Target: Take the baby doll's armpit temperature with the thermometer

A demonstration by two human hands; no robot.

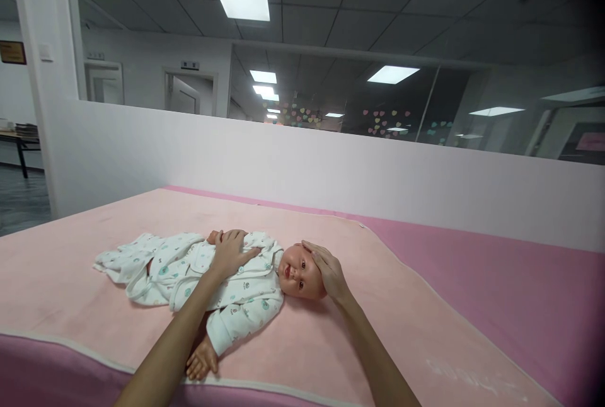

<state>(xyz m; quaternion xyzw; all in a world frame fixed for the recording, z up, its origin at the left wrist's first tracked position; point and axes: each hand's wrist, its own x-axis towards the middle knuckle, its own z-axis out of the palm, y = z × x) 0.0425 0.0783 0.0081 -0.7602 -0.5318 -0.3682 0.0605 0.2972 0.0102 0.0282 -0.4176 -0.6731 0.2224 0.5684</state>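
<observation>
A baby doll [255, 281] lies on its back, its head toward the right and its legs toward the left. It wears a white outfit with small green and grey prints. Across the doll's chest rests my left hand [232, 254], fingers spread flat on the cloth. My right hand [328, 269] lies with its fingers stretched over the crown and forehead of the doll's head. One doll arm reaches toward me, its small hand bare near the front edge; the other doll hand shows just beyond my left hand.
Beneath the doll is a peach mat [378, 306] with a pale border, laid over a pink surface [510, 287]. A white half wall [307, 155] with glass above it runs along the far side. At far left stands a table [19, 137] with a stack on it.
</observation>
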